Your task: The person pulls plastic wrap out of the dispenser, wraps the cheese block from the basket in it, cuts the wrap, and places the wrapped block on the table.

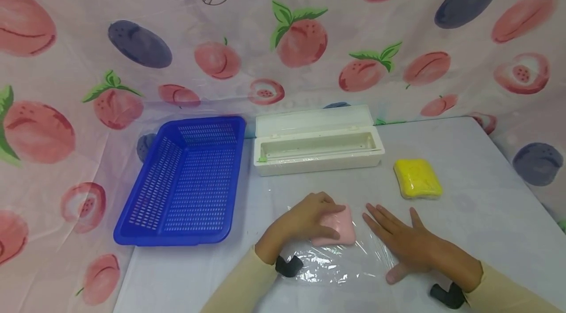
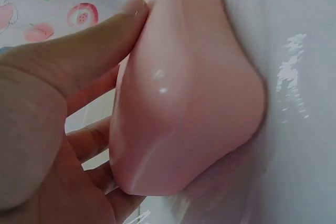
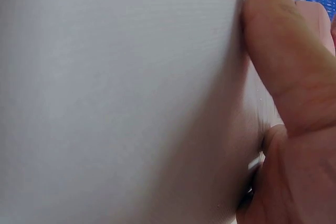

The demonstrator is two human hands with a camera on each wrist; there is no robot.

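Observation:
A smooth, glossy pink block [image 1: 342,224] with bevelled edges, like a soap bar or small case, sits on a sheet of clear plastic film [image 1: 336,266]. My left hand [image 1: 305,217] grips it from the left, the thumb [image 2: 100,40] along one side and the fingers along the other, as the left wrist view shows. To the right of the block, my right hand [image 1: 404,244] lies with fingers spread at the film's right edge. In the right wrist view, this hand's thumb [image 3: 286,51] rests against the film and the white surface.
A blue perforated basket [image 1: 234,195] stands at the left. Behind the hands is a white long box [image 1: 318,168] with its lid up and a small green piece at its left front. A yellow wrapped block [image 1: 417,179] lies at the right. A fruit-print cloth [image 1: 247,23] hangs behind.

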